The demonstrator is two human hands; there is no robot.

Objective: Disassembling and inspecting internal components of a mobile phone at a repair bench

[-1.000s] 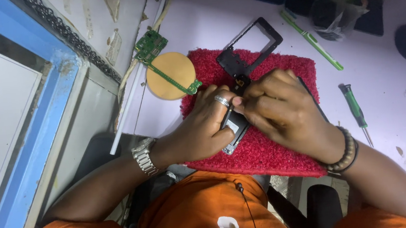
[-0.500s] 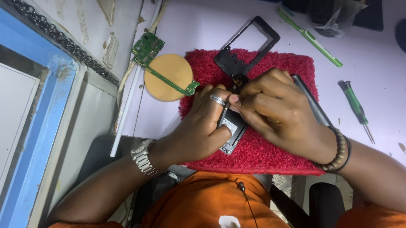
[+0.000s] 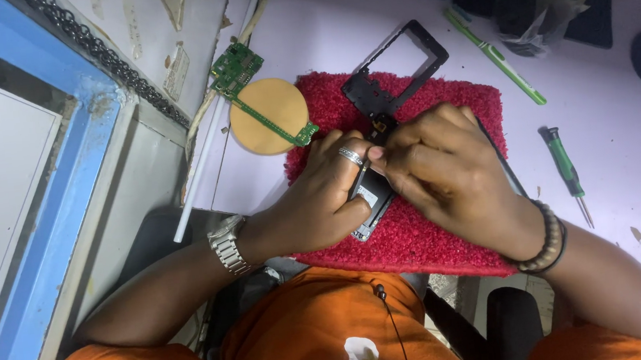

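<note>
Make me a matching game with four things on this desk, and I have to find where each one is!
Things:
1. green screwdriver
2. black frame
3. green circuit board
4. small phone

Places:
A. held between the left hand and right hand
B. on the far edge of the red mat
C. on the pale table, on the person's right of the mat
D. beside the round tan disc, on the person's left of the mat

Pairs: 1-C, 2-B, 3-D, 4-A
</note>
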